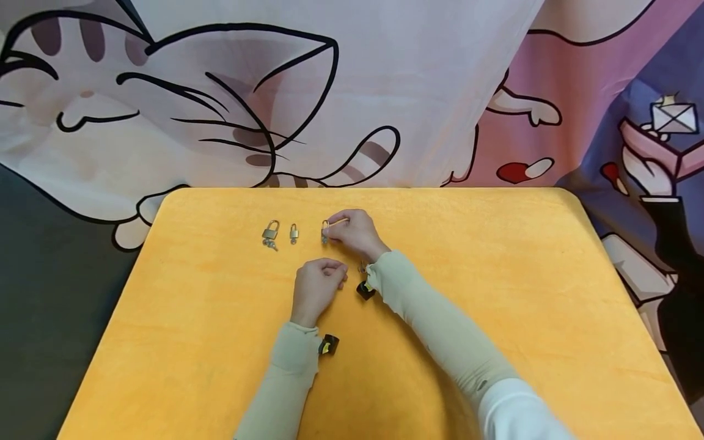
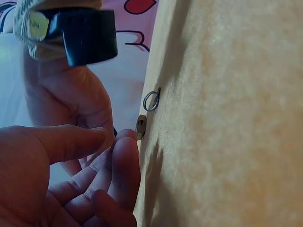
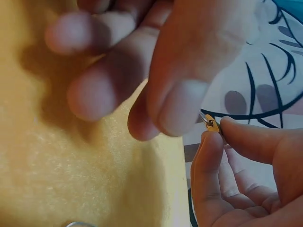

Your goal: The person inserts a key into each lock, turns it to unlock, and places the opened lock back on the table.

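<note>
In the head view my right hand [image 1: 356,233] pinches a small padlock [image 1: 325,224] near the table's far side; its fingers cover part of the lock. Lower and to the left, my left hand [image 1: 318,286] hovers with thumb and forefinger together. The right wrist view shows a tiny brass padlock [image 3: 212,124], keyhole visible, between the left hand's [image 3: 251,165] thumb and forefinger. A larger padlock [image 1: 270,233] with keys and a small padlock [image 1: 294,233] lie to the left. Just past the left fingertips, the left wrist view shows another brass lock body [image 2: 141,124].
Under the right wrist a metal ring [image 2: 151,101] lies on the yellow table [image 1: 209,342], mostly covered by the sleeve in the head view. Black wrist cameras [image 1: 329,344] are strapped on both arms. A cartoon-printed cloth [image 1: 429,73] hangs behind the table.
</note>
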Action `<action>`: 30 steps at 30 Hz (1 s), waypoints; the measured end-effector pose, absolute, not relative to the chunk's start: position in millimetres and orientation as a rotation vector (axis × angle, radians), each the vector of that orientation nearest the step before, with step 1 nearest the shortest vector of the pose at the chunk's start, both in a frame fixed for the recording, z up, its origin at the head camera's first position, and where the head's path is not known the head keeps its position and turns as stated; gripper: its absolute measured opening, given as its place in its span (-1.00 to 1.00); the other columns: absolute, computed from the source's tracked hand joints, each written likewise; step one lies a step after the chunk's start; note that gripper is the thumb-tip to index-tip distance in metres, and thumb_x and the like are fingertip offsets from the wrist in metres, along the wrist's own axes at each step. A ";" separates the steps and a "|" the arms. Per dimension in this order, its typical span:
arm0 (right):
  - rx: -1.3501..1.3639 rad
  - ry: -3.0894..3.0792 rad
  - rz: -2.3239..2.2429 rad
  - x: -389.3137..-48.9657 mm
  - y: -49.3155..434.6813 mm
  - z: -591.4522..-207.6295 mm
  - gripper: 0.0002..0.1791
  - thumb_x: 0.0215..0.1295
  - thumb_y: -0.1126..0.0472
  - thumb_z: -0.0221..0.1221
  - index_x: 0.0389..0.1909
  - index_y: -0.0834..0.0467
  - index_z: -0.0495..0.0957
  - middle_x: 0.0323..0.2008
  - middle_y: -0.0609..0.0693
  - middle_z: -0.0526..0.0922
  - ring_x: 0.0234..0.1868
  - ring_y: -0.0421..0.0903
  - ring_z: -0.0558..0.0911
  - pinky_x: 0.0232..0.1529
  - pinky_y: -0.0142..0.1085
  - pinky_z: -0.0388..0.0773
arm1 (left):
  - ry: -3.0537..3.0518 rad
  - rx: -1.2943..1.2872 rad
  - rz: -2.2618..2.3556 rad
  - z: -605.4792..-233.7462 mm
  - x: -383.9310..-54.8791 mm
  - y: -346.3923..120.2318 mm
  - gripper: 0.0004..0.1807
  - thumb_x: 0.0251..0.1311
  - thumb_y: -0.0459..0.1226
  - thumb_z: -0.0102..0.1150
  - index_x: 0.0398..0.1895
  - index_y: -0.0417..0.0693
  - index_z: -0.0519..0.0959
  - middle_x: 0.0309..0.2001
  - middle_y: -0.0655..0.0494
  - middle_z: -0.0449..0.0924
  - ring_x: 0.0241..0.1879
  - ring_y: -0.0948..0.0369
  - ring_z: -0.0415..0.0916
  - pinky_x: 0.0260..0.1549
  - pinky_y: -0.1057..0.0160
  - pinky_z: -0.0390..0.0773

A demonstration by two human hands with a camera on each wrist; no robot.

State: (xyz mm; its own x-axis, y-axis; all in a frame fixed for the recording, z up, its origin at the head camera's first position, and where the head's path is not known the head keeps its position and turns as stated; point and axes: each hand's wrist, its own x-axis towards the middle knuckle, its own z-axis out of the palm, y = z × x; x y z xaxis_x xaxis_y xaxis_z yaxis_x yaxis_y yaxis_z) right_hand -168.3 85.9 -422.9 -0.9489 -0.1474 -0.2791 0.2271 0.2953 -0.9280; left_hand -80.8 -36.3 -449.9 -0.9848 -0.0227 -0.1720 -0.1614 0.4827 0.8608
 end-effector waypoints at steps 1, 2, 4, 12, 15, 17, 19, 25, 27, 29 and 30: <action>0.070 2.269 -1.672 -170.1 84.2 -423.2 -0.74 0.25 0.22 0.38 -0.08 0.22 0.66 -0.38 0.17 0.75 -0.31 0.11 0.70 -0.38 -0.29 0.53 | 2.585 -0.162 1.522 -450.2 -80.8 -36.8 -0.84 0.31 -0.18 0.30 -0.31 -0.06 0.76 -0.52 0.22 0.71 -0.54 0.23 0.67 -0.33 0.18 0.58; 0.067 2.275 -1.656 -171.8 82.5 -423.3 -0.74 0.25 0.22 0.38 -0.08 0.21 0.66 -0.38 0.18 0.75 -0.32 0.11 0.70 -0.41 -0.32 0.50 | 2.585 -0.162 1.521 -450.3 -80.8 -37.2 -0.84 0.31 -0.18 0.29 -0.31 -0.06 0.76 -0.52 0.22 0.71 -0.54 0.23 0.67 -0.33 0.18 0.57; 0.070 2.279 -1.629 -175.0 79.5 -423.4 -0.74 0.25 0.22 0.38 -0.07 0.21 0.66 -0.38 0.18 0.75 -0.34 0.09 0.70 -0.42 -0.35 0.49 | 2.585 -0.162 1.516 -450.4 -80.8 -38.0 -0.84 0.31 -0.18 0.29 -0.30 -0.06 0.76 -0.52 0.23 0.71 -0.54 0.24 0.67 -0.32 0.18 0.57; 0.107 2.354 -1.509 -183.2 72.9 -425.9 -0.78 0.22 0.21 0.41 -0.15 0.18 0.67 -0.45 0.13 0.75 -0.50 -0.06 0.60 -0.50 -0.37 0.38 | 2.617 -0.188 1.490 -448.9 -81.1 -41.0 -0.85 0.29 -0.18 0.30 -0.31 -0.05 0.77 -0.56 0.25 0.69 -0.57 0.26 0.64 -0.33 0.17 0.56; 0.123 2.344 -1.485 -183.9 71.2 -429.2 -0.79 0.20 0.24 0.43 -0.18 0.18 0.67 -0.48 0.10 0.74 -0.51 -0.08 0.61 -0.51 -0.38 0.40 | 2.622 -0.198 1.478 -448.6 -80.9 -42.2 -0.85 0.29 -0.18 0.30 -0.32 -0.04 0.76 -0.56 0.24 0.69 -0.57 0.27 0.64 -0.33 0.18 0.56; 0.116 2.339 -1.483 -184.3 69.7 -432.2 -0.79 0.18 0.25 0.44 -0.19 0.19 0.67 -0.50 0.09 0.74 -0.50 -0.07 0.64 -0.50 -0.39 0.44 | 2.626 -0.204 1.472 -449.0 -80.7 -43.1 -0.85 0.29 -0.18 0.30 -0.33 -0.05 0.76 -0.57 0.24 0.69 -0.57 0.27 0.63 -0.33 0.18 0.55; 0.094 2.356 -1.471 -185.0 67.7 -434.7 -0.79 0.17 0.26 0.44 -0.21 0.21 0.67 -0.50 0.09 0.73 -0.48 -0.07 0.66 -0.49 -0.39 0.48 | 2.631 -0.211 1.471 -449.4 -80.5 -44.0 -0.85 0.29 -0.18 0.30 -0.33 -0.05 0.76 -0.57 0.22 0.69 -0.58 0.27 0.63 -0.34 0.18 0.54; 0.024 2.524 -1.328 -186.7 62.4 -439.0 -0.80 0.15 0.22 0.46 -0.26 0.20 0.70 -0.37 0.01 0.71 -0.39 -0.13 0.60 -0.39 -0.39 0.51 | 2.628 -0.233 1.463 -450.1 -80.0 -45.6 -0.85 0.29 -0.18 0.29 -0.34 -0.03 0.76 -0.57 0.20 0.69 -0.59 0.26 0.62 -0.38 0.19 0.52; 0.014 2.577 -1.277 -186.9 61.1 -439.0 -0.81 0.15 0.20 0.47 -0.29 0.19 0.71 -0.33 -0.01 0.70 -0.36 -0.12 0.60 -0.37 -0.38 0.52 | 2.628 -0.235 1.460 -450.1 -80.2 -45.7 -0.84 0.30 -0.18 0.28 -0.35 -0.03 0.76 -0.57 0.19 0.69 -0.58 0.26 0.62 -0.38 0.19 0.52; 0.004 2.605 -1.248 -187.0 59.8 -438.8 -0.83 0.14 0.20 0.47 -0.32 0.19 0.72 -0.33 0.00 0.71 -0.35 -0.11 0.61 -0.37 -0.37 0.53 | 2.632 -0.234 1.460 -450.3 -80.5 -46.0 -0.84 0.30 -0.18 0.28 -0.36 -0.03 0.76 -0.58 0.19 0.69 -0.58 0.26 0.62 -0.37 0.19 0.52; 0.003 2.611 -1.237 -187.1 59.2 -439.0 -0.83 0.14 0.20 0.47 -0.33 0.19 0.72 -0.33 0.00 0.71 -0.36 -0.11 0.61 -0.38 -0.38 0.53 | 2.635 -0.233 1.460 -450.5 -80.8 -46.1 -0.84 0.30 -0.18 0.28 -0.36 -0.03 0.76 -0.58 0.18 0.69 -0.58 0.26 0.62 -0.37 0.19 0.52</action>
State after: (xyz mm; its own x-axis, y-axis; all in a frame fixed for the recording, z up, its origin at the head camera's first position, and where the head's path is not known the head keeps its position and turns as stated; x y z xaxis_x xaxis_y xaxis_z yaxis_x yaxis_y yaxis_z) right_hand -187.1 59.2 -439.0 -0.9684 -0.1052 -0.2261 0.1083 0.6393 -0.7613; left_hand -80.8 -46.1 -450.5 -0.9808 -0.0763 -0.1792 -0.1924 0.5230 0.8304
